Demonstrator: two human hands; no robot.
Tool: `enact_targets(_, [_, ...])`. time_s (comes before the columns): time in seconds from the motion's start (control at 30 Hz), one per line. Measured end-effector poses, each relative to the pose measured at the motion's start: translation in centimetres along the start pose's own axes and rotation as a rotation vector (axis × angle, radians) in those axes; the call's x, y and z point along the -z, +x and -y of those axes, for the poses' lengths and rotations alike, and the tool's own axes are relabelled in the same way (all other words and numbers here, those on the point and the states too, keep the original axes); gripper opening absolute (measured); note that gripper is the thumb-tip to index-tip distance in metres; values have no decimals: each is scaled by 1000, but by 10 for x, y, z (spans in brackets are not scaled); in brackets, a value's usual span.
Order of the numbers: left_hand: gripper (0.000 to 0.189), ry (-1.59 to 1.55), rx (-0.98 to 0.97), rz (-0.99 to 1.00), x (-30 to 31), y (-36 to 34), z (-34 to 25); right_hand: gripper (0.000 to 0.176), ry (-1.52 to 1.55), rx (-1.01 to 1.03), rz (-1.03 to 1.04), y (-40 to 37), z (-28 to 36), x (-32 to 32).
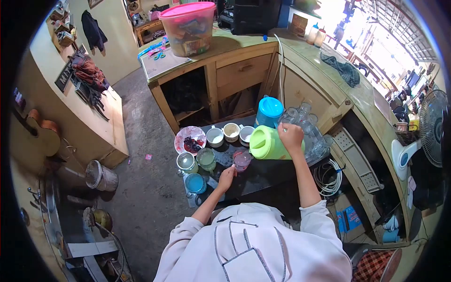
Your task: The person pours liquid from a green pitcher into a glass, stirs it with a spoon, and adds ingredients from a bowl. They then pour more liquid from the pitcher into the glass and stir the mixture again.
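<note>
My right hand (291, 136) is closed on the green pitcher (268, 144), which is tilted with its lidded end to the left. Right at the pitcher's spout stands a glass mug (242, 159) with pinkish contents, and my left hand (228, 176) grips its near side. Left of it are a glass mug of pale greenish liquid (206, 159), another glass mug (186, 162) and a blue glass (195, 183). White cups (215, 137) line the back of the dark low table (256, 181). Whether liquid is flowing from the spout is too small to tell.
A plate (181, 133) with dark and red scraps sits at the table's left end. Behind the pitcher stand a blue lidded jug (270, 112) and several clear glasses (315, 141). A wooden counter (244, 54) bears a pink-lidded tub (190, 35). A fan (432, 127) stands at right.
</note>
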State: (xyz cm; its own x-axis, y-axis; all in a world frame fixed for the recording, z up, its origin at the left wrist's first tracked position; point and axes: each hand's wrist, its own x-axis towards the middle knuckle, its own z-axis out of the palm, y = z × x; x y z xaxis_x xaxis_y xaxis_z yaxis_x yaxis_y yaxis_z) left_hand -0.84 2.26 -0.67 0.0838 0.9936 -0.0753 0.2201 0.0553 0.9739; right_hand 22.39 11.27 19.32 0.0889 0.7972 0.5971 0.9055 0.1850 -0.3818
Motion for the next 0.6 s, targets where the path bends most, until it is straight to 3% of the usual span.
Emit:
enact_targets(0.1, [48, -23, -19, -33, -4, 4, 17, 27, 187, -102, 1, -13, -45, -28])
enact_targets(0.2, [48, 11, 11, -26, -2, 4, 15, 31, 501, -327, 130, -26, -71, -39])
enact_targets(0.4, [48, 43, -4, -45, -2, 1, 7, 26, 948, -828, -172, -62, -83, -59])
enact_targets(0.53, [47, 72, -2, -44, -2, -1, 4, 20, 1018, -939, -472, -89, -100, -77])
enact_targets(0.6, [45, 76, -9, -64, -3, -2, 5, 18, 1021, -991, -521, -101, -110, -86])
